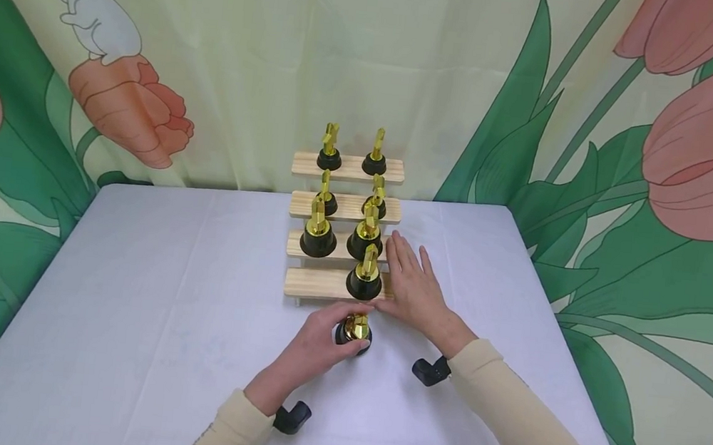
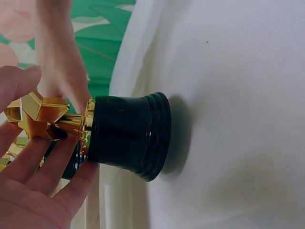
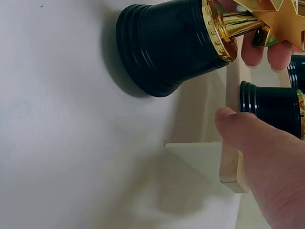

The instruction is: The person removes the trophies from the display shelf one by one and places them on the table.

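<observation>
My left hand [image 1: 318, 339] grips a small trophy [image 1: 357, 328] by its gold star top. In the left wrist view this trophy's black base [image 2: 128, 131] is close over the white cloth, with a shadow beside it. A stepped wooden rack [image 1: 315, 283] stands just beyond it. My right hand [image 1: 416, 290] rests along the rack's right side with its fingers stretched forward. Its thumb [image 3: 238, 125] lies at the front edge of the lowest shelf in the right wrist view. Beside that hand, one trophy [image 1: 364, 280] stands on the right part of this shelf.
Higher shelves bear pairs of similar trophies, such as the front-left one [image 1: 318, 237]. A white cloth covers the table [image 1: 195, 293]. Behind it hangs a printed curtain [image 1: 373, 52]. Black wrist-worn pieces show below the left sleeve [image 1: 236, 429] and the right sleeve [image 1: 507, 402].
</observation>
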`<control>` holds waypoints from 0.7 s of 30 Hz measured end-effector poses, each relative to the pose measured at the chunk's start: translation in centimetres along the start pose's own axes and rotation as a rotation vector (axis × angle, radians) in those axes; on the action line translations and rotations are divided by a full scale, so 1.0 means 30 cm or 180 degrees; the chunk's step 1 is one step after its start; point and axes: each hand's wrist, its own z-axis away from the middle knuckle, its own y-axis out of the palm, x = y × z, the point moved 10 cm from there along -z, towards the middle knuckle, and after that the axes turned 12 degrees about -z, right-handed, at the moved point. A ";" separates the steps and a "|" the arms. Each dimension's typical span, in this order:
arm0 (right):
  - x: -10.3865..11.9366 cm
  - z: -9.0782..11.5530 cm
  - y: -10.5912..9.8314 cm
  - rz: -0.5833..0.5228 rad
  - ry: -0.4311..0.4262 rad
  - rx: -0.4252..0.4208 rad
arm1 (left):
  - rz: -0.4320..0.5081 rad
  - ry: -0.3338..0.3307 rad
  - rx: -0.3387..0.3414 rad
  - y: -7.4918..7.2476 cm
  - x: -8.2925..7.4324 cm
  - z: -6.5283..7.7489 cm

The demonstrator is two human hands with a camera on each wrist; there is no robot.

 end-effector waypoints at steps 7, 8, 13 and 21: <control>0.011 0.003 0.000 -0.0056 -0.0117 -0.0096 | 0.0012 -0.0111 0.0008 0.022 0.007 0.002; 0.011 0.002 0.000 -0.0060 -0.0132 -0.0105 | 0.0009 -0.0117 0.0009 0.026 0.007 0.002; 0.011 0.003 0.000 -0.0031 -0.0189 -0.0146 | -0.0031 -0.0116 0.0020 0.044 0.006 0.006; 0.006 -0.005 0.012 -0.0084 -0.0180 -0.0114 | -0.0073 -0.0164 0.0027 0.062 0.026 0.015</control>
